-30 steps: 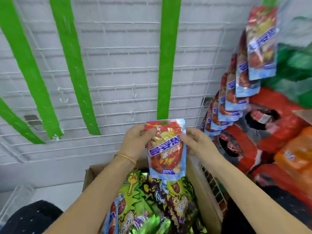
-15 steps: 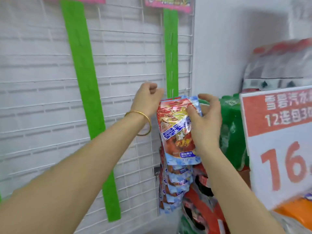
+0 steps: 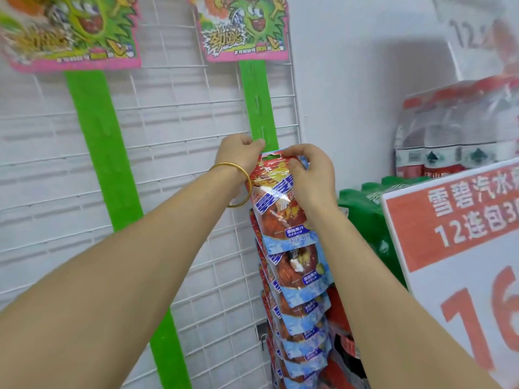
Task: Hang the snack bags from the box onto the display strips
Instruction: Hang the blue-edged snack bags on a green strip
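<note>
Presently the right hand's fingers (image 3: 292,151) are pinching the top edge of a red-and-blue snack bag (image 3: 276,211), thumb on its front face, and holding that edge against the lower part of the right-hand display strip (image 3: 256,102). The right hand (image 3: 307,175) is covering the bag's upper right corner. The left hand's fingers (image 3: 256,143) are curling tight and touching the same strip's left edge just above the bag. Whether they are pinching the strip cannot be told. The left hand (image 3: 238,155) is wearing a gold bangle (image 3: 243,189) at the wrist.

Below the held bag, a column of matching hung bags (image 3: 302,304) is overlapping downward along the strip. The strip is hanging near the right edge of a white wire grid panel (image 3: 179,130), beneath a pink-bordered header card (image 3: 244,29). A second green strip (image 3: 104,164) is hanging bare, well apart to the left. To the right, a red-and-white price sign (image 3: 460,248) is standing before wrapped bottle packs (image 3: 460,130).
</note>
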The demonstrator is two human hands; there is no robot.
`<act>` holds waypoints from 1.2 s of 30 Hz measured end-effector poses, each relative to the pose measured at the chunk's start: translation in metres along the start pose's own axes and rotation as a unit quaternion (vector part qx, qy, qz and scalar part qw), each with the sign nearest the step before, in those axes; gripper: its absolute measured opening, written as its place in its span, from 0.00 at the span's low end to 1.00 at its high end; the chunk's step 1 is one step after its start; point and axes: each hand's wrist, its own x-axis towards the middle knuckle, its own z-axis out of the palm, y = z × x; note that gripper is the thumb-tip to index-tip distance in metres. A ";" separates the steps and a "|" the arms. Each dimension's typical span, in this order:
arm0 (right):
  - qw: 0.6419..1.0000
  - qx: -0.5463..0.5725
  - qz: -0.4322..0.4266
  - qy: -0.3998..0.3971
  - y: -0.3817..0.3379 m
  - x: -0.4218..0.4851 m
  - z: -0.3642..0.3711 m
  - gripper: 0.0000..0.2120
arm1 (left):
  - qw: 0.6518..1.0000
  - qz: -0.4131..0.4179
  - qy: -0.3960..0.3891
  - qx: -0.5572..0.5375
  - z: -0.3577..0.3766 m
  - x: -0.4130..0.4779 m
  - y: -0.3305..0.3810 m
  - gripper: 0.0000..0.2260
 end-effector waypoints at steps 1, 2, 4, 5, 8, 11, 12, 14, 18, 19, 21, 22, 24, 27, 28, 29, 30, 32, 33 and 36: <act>1.000 -0.002 -0.002 -0.001 0.000 0.002 0.001 0.14 | 1.000 -0.002 0.002 0.004 0.000 0.001 0.000 0.15; 1.000 -0.005 -0.005 -0.001 -0.001 0.003 0.003 0.14 | 1.000 -0.005 0.002 0.006 -0.001 0.001 0.000 0.14; 1.000 -0.017 -0.005 0.000 -0.001 0.003 0.004 0.15 | 1.000 -0.008 -0.007 -0.002 -0.002 0.001 0.000 0.12; 1.000 -0.018 -0.003 0.000 0.000 0.003 0.004 0.16 | 1.000 -0.009 -0.011 -0.008 -0.003 0.001 0.000 0.10; 1.000 -0.016 0.003 -0.008 0.005 -0.002 0.002 0.15 | 1.000 -0.012 -0.015 -0.023 -0.004 0.000 0.001 0.06; 1.000 -0.007 0.017 -0.016 0.013 -0.008 -0.001 0.16 | 1.000 -0.009 -0.015 -0.023 -0.004 0.000 -0.004 0.07; 1.000 -0.008 0.023 -0.019 0.015 -0.011 -0.003 0.16 | 0.999 -0.012 -0.020 -0.030 -0.005 0.000 -0.006 0.08; 0.999 -0.012 0.038 -0.026 0.019 -0.016 -0.005 0.17 | 0.998 -0.016 -0.037 -0.050 -0.005 -0.003 -0.011 0.07; 0.998 -0.040 0.038 -0.027 0.015 -0.022 -0.008 0.14 | 0.999 -0.003 -0.031 -0.037 -0.008 -0.017 -0.017 0.08; 0.998 -0.054 0.034 -0.024 0.012 -0.023 -0.010 0.13 | 0.999 -0.007 -0.025 -0.036 -0.011 -0.021 -0.020 0.10; 0.994 -0.102 0.023 -0.016 0.006 -0.027 -0.014 0.08 | 0.999 0.000 -0.012 -0.040 -0.019 -0.035 -0.025 0.13; 0.989 -0.145 0.012 -0.008 0.004 -0.032 -0.017 0.06 | 0.999 0.011 -0.003 -0.040 -0.025 -0.045 -0.029 0.13; 0.971 -0.237 -0.029 0.021 -0.001 -0.050 -0.024 0.09 | 0.998 0.022 0.022 -0.054 -0.040 -0.073 -0.043 0.13; 0.968 -0.220 -0.116 0.039 -0.007 -0.106 -0.027 0.11 | 0.996 -0.015 0.021 -0.085 -0.070 -0.139 -0.080 0.10; 0.971 -0.195 -0.134 0.015 -0.008 -0.131 -0.025 0.11 | 0.994 -0.046 0.012 -0.096 -0.080 -0.166 -0.096 0.10; 0.973 -0.178 -0.143 -0.026 -0.005 -0.159 -0.021 0.11 | 0.991 -0.085 0.000 -0.101 -0.090 -0.194 -0.115 0.10; 0.972 -0.165 -0.144 -0.080 -0.001 -0.188 -0.016 0.12 | 0.987 -0.126 -0.013 -0.100 -0.099 -0.222 -0.133 0.09; 0.963 -0.141 -0.108 -0.203 0.013 -0.247 -0.003 0.12 | 0.973 -0.213 -0.028 -0.081 -0.121 -0.276 -0.173 0.09; 0.951 -0.134 -0.067 -0.271 0.021 -0.275 0.004 0.12 | 0.964 -0.254 -0.028 -0.069 -0.132 -0.302 -0.192 0.09; 0.887 -0.141 0.065 -0.435 0.049 -0.359 0.027 0.12 | 0.935 -0.353 -0.011 -0.026 -0.172 -0.372 -0.241 0.07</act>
